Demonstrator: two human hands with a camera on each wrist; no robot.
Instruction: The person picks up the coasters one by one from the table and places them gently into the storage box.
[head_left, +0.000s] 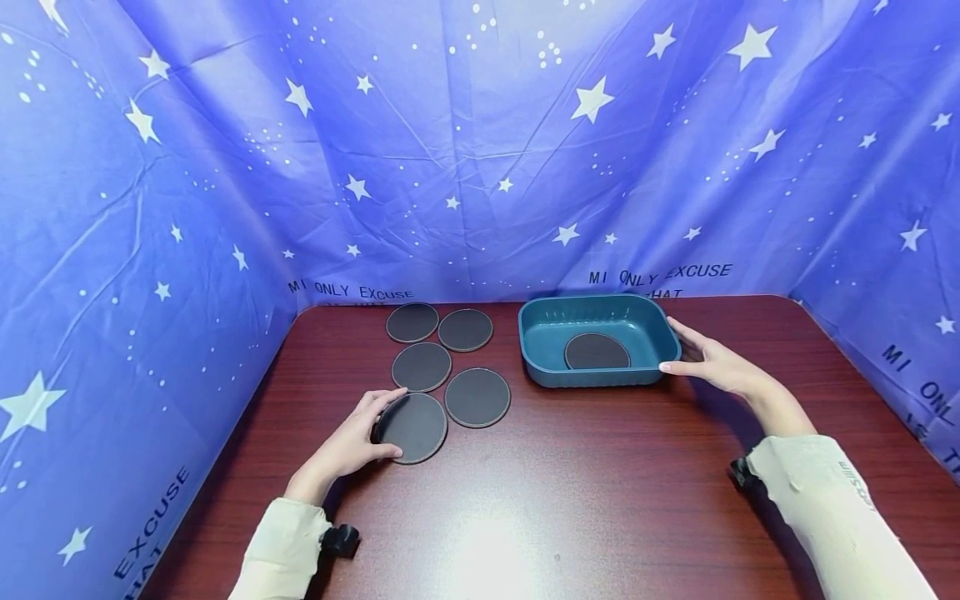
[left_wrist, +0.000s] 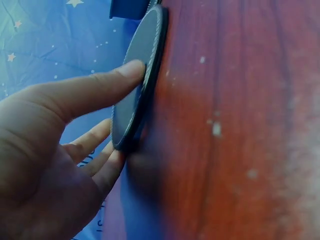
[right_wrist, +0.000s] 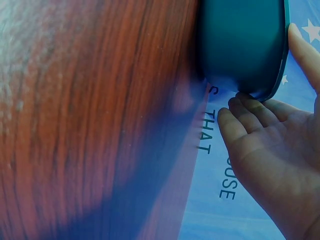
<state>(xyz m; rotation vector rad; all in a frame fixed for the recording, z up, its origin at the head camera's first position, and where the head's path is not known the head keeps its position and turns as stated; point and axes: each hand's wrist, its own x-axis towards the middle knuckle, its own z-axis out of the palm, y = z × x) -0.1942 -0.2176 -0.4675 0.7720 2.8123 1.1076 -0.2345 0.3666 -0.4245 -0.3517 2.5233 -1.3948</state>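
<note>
My left hand (head_left: 352, 442) grips the nearest dark round coaster (head_left: 414, 428) by its left edge. In the left wrist view the thumb lies on the face of that coaster (left_wrist: 134, 95), the other fingers at its rim; the coaster has a stitched edge. More coasters lie beyond it: one coaster (head_left: 422, 367) right behind, another coaster (head_left: 477, 397) to the right. On the right, my right hand (head_left: 712, 362) holds the end of a teal rectangular dish (head_left: 592, 379), thumb at the front corner of the rim, fingers against the outer wall (right_wrist: 245, 50). Inside the dish lies one coaster (head_left: 597, 352).
Two further coasters, a left one (head_left: 412, 322) and a right one (head_left: 466, 330), lie near the back edge of the reddish-brown wooden table (head_left: 600, 467). A blue star-printed cloth (head_left: 465, 150) hangs behind the table and along both sides.
</note>
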